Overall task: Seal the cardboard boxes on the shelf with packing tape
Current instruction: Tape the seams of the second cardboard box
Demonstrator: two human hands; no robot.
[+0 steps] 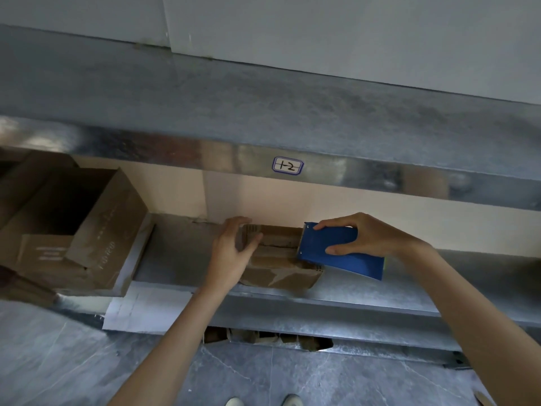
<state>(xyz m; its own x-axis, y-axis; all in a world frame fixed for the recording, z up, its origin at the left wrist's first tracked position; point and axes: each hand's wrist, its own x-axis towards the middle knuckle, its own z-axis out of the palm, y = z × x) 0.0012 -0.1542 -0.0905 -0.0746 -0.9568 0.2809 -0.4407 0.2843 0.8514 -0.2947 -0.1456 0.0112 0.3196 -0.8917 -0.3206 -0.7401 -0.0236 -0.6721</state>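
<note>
Cardboard box sits near the front shelf edge; left hand curls round its left end, right hand grips the tape dispenser at its right. Steady pull along the seam looks best.

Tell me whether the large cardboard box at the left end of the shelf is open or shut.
Open: the large box has its top uncovered, and its dark inside shows.
</note>
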